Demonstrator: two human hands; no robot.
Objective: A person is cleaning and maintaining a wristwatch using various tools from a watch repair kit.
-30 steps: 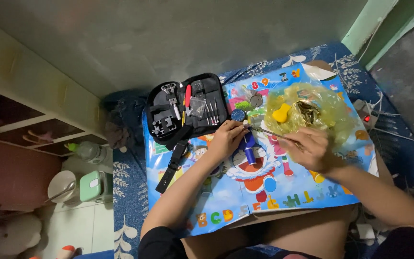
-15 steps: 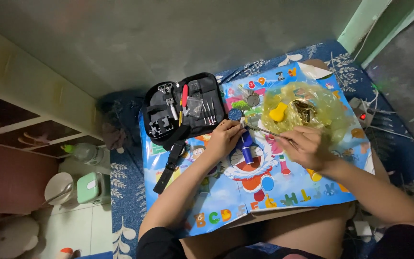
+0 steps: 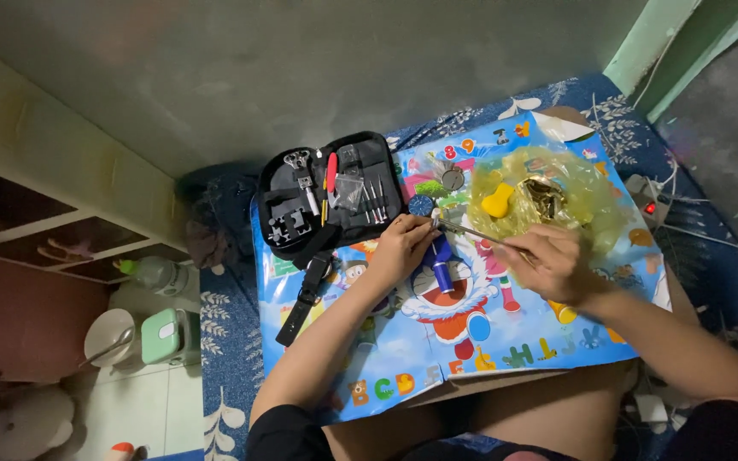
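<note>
Just below the tool case (image 3: 328,198) – left hand (image 3: 399,249) pinches a small part beside the blue holder (image 3: 442,269), right hand (image 3: 553,263) grips tweezers (image 3: 471,231); fine seating underway, needs steady tip.

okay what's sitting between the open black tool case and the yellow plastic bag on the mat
In the head view, two small round pieces lie between the black tool case and the yellow plastic bag: a grey disc and a blue disc, both on the cartoon mat.
</note>
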